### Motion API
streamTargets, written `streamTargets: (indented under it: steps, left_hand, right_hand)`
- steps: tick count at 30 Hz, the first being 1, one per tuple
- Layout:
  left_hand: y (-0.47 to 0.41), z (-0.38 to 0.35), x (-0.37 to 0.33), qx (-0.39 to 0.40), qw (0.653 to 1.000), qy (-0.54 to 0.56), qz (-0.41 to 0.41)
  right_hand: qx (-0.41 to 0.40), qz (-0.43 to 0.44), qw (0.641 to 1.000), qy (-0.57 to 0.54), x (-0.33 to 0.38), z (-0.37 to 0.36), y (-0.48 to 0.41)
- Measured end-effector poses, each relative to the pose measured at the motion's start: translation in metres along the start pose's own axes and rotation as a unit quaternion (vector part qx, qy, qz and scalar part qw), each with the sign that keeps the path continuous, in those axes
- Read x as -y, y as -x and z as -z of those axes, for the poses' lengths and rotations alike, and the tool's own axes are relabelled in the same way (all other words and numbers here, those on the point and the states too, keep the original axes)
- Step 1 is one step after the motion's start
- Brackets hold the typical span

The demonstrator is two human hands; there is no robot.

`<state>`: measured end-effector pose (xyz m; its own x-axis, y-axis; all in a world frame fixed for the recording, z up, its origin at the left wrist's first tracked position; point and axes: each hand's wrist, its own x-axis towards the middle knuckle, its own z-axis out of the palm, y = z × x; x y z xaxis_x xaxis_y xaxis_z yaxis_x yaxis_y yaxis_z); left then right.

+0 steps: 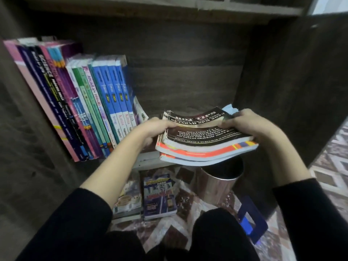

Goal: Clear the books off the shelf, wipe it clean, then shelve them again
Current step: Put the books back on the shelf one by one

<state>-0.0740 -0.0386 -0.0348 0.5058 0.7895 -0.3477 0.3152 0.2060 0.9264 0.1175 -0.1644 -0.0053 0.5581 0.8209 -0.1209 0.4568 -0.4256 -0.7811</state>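
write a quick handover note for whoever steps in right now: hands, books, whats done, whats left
Hands: the left hand and right hand each grip one end of a stack of books, held flat at the front of the shelf, on its right side.
Books: a row of books stands leaning at the shelf's left end. More books lie on the floor beside a metal bin and a blue bookend.
Done: one picture cannot tell whether the stack is coming off or going back. No cloth is in view.
Left: if clearing, take off the row, wipe, reshelve. If reshelving, stand the stack and the floor books.
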Motion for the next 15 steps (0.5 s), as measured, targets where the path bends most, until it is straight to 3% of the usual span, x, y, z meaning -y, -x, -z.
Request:
streamTargets:
  steps: [7,15]
  left_hand:
    - [-0.040,-0.004,0.030,-0.098,0.988,0.114,0.022]
    - [-0.085,-0.008,0.040,-0.148,0.981,0.127,0.021]
  right_hand:
    - [-0.006,0.016,0.996,-0.092,-0.038,-0.049,-0.060]
    - [0.000,0.043,0.999,0.002,-0.054,-0.074,-0.115]
